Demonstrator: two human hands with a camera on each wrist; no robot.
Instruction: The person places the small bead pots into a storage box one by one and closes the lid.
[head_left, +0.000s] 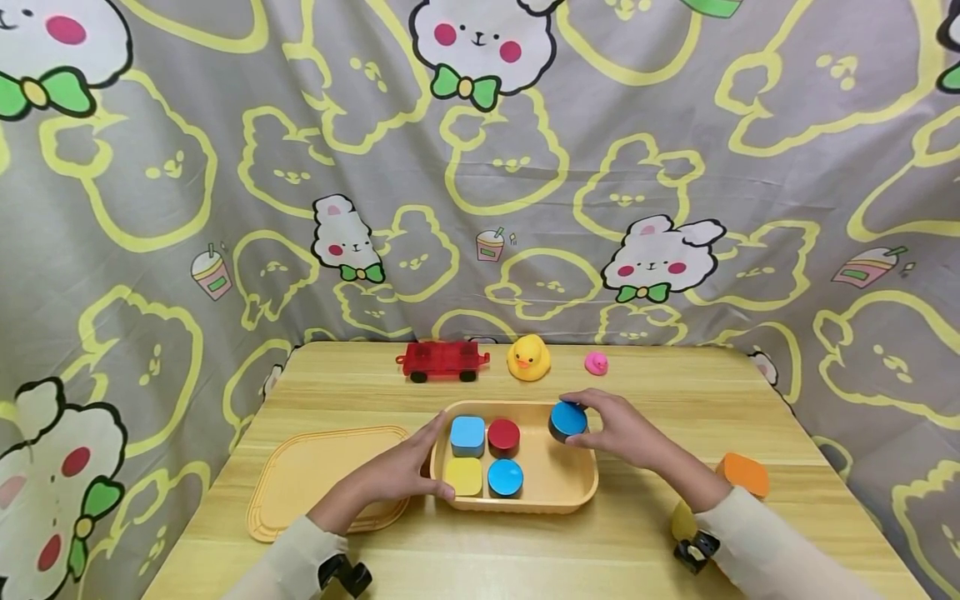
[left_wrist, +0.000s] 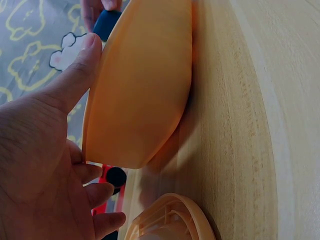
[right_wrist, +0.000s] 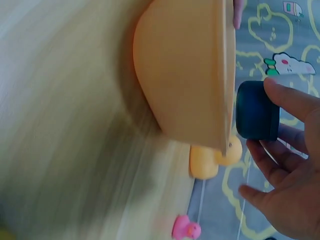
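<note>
Sleeves: two pale cuffs sit lowest in the head view, each wrist wearing a small black mount.
Left hand (head_left: 401,471): fingers lie fairly straight against the left wall of the tray (head_left: 573,492), thumb along the rim; it steadies the tray rather than clutching it.
Right hand (head_left: 622,433): fingertips pinch a dark blue disc (head_left: 567,419), held just over the tray's back right corner, above the rim and not yet set down.
Tray contents: light blue block (head_left: 467,435), red disc (head_left: 503,436), yellow block (head_left: 464,475) and blue disc (head_left: 505,477), packed close in the left half; the right half is bare.
Lid (head_left: 300,475): flat on the bench (head_left: 525,558), left of the tray, partly under the left wrist.
Back row: red car (head_left: 441,362), duck (head_left: 528,358) and a small pink toy (head_left: 596,363), well apart from the hands.
Orange block (head_left: 742,473): near the right sleeve at the bench edge.
Risk, drop: the pinch looks shallow, so I judge the disc could slip, strike the rim and roll off onto the bench.
Risk, tray: a hard landing could jolt the tray if the left hand eases.
Risk, sleeve: the right forearm could nudge the orange block off the edge.
</note>
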